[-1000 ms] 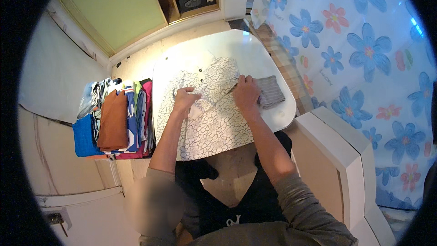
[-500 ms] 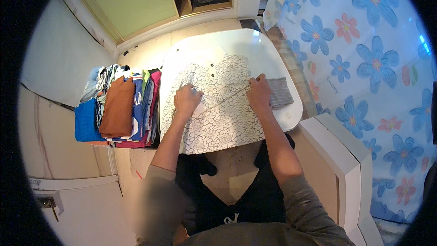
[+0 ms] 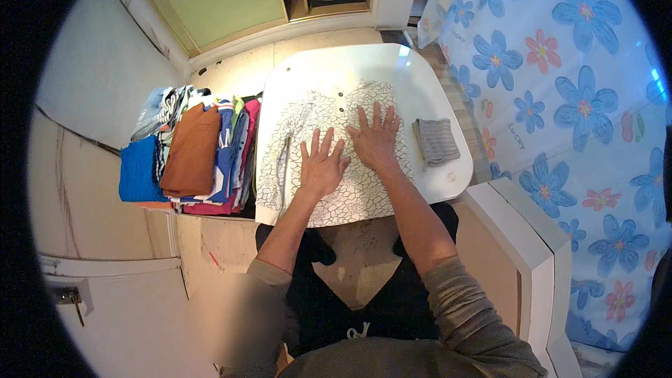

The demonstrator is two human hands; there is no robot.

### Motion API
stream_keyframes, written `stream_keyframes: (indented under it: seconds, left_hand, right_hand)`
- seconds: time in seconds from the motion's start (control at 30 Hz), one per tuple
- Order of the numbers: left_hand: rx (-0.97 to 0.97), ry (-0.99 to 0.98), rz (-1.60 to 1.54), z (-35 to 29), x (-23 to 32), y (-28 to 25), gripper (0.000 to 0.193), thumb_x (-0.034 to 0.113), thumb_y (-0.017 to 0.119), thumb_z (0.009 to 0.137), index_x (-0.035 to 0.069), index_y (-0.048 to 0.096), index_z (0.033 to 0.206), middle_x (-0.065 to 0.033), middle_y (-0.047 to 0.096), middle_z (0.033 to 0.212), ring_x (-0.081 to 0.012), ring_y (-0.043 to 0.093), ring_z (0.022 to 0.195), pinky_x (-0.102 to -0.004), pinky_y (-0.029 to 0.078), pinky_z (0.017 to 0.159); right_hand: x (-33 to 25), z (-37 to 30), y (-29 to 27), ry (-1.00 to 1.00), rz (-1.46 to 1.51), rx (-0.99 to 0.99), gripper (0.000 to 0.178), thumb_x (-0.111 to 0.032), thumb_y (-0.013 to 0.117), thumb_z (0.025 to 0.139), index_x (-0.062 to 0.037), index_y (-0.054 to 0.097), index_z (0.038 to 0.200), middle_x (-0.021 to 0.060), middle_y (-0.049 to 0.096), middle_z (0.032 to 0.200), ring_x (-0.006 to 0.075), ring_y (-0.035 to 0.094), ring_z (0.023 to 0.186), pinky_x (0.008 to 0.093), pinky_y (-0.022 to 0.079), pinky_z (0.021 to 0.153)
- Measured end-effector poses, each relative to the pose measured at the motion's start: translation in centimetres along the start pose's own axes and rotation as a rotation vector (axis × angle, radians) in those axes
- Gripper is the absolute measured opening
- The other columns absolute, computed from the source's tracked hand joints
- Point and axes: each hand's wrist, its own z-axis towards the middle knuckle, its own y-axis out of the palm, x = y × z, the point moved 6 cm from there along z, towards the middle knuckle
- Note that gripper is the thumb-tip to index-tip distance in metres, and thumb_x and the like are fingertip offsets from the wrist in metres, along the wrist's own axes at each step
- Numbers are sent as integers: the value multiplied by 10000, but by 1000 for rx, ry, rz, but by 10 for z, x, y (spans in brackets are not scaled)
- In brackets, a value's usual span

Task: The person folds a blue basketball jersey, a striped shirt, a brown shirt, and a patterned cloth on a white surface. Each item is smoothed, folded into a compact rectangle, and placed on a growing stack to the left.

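A white garment (image 3: 343, 199) with a dark crackle pattern lies spread on the white table (image 3: 437, 84). Two dark buttons show on it near its far end. My left hand (image 3: 322, 168) rests flat on the fabric, fingers spread. Just to its right and a bit farther off, my right hand (image 3: 374, 141) also lies palm down on the cloth with fingers apart. A sleeve (image 3: 276, 171) runs along the garment's left side. Beyond my right hand, a grey striped folded cloth (image 3: 437, 143) sits by the table's right edge, apart from both hands.
Left of the table stands a pile of folded clothes, with a brown one (image 3: 192, 150) and a blue knitted one (image 3: 142, 169) in front. A white cabinet-like box (image 3: 521, 238) is at the near right. A flowered curtain (image 3: 553, 98) hangs along the right.
Both hands have gone from gripping the fabric to lying flat on it. My right hand has moved left, away from the grey cloth. A sleeve now lies along the garment's left side.
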Motion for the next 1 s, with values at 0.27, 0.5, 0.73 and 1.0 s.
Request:
stream_keyframes:
  seconds: [0.27,0.5,0.73,1.0]
  left_hand:
    - [372,-49,-252,-30,-20,-26,422,274,659,944,64,656,1310,-184,480,1506,-394,411,1401,-549,316,1150]
    - [583,-582,-180,-156,-95,-46,313,160,724,855,18,714,1133,-162,636,1128,-358,589,1103,-465,486,909]
    - [628,-919,-1000,-207,-162,36,539,170,771,849,-56,615,1313,-162,700,985,-278,666,891,-382,523,813]
    - [1010,-675,-738,-199,-146,-82,262,74,719,888,-98,700,1084,-172,729,941,-211,677,805,-333,533,760]
  right_hand:
    - [-1,3,-7,30,-6,-122,712,-572,433,1029,-165,338,1605,229,151,1686,521,40,1535,651,-1,1218]
    - [-47,-32,-35,-99,301,240,561,-253,677,912,-36,530,1408,236,490,1457,444,425,1367,572,341,1137]
    - [-212,-152,-52,-555,584,-17,360,-90,700,842,-14,664,1191,167,620,1222,363,573,1146,477,494,951]
    - [-226,-164,-72,-552,592,-50,776,-130,772,785,-29,431,1475,193,525,1394,411,520,1251,476,461,1047]
